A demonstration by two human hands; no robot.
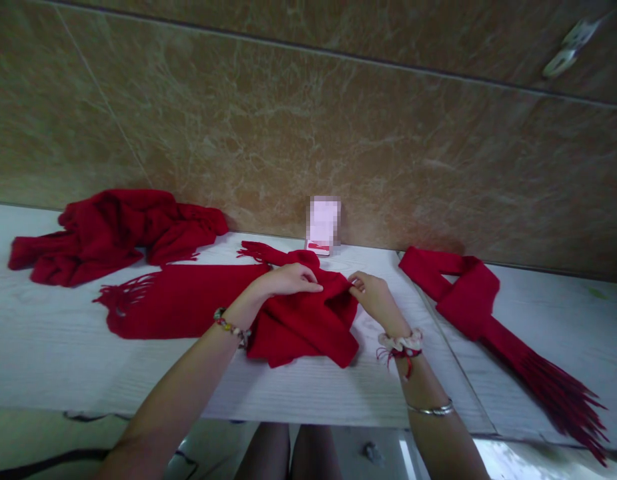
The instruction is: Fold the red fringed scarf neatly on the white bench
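A red scarf (188, 300) lies lengthwise on the white table in front of me, its fringed end toward the left. The right part of it is bunched into loose folds. My left hand (293, 279) rests over these folds, thumb and fingers pinched together on the cloth. At the right edge of the bunch, my right hand (372, 295) grips a fold between thumb and fingers. A narrow fringed end sticks out behind the left hand. The cloth under my fingers is partly hidden.
A crumpled red cloth (123, 230) lies at the back left. To the right, a looped red scarf (471, 300) trails its fringe toward the front edge. An upright pink item (322, 223), blurred, leans on the marbled wall (288, 120). The white table (48, 360) has a seam at right.
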